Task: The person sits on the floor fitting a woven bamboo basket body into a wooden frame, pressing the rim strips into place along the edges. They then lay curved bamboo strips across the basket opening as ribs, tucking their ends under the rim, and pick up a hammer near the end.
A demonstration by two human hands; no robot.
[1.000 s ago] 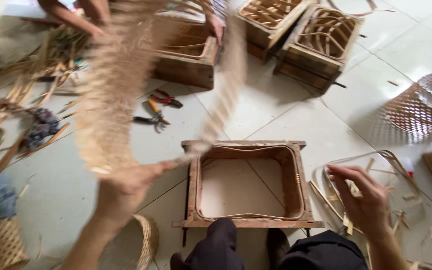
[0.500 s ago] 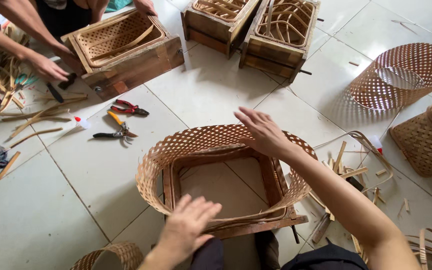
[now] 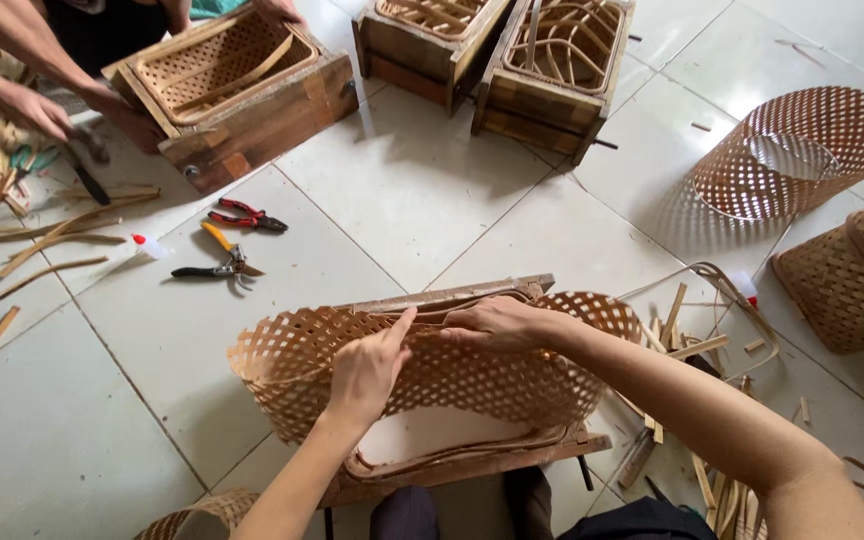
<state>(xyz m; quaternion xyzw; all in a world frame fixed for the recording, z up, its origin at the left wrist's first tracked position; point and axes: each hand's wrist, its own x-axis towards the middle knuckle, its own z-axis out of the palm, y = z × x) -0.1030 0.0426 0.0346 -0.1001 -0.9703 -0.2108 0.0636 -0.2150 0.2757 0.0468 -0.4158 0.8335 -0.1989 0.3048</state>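
A woven bamboo lattice basket body wraps around a wooden box mould on the tiled floor in front of me. The mould is tipped up toward me. My left hand presses flat on the lattice near its upper rim, fingers together. My right hand lies just to the right, pressing the weave against the mould's top edge. Neither hand holds a tool.
Another person's hands work at a wooden mould with a basket at top left. Two more moulds stand at top centre. Red pliers, yellow-handled cutters, a lattice basket, a tighter-woven basket and bamboo offcuts lie around.
The mould has tipped up from lying flat. Both my hands have moved onto the lattice's near side and press it against the mould's upper edge.
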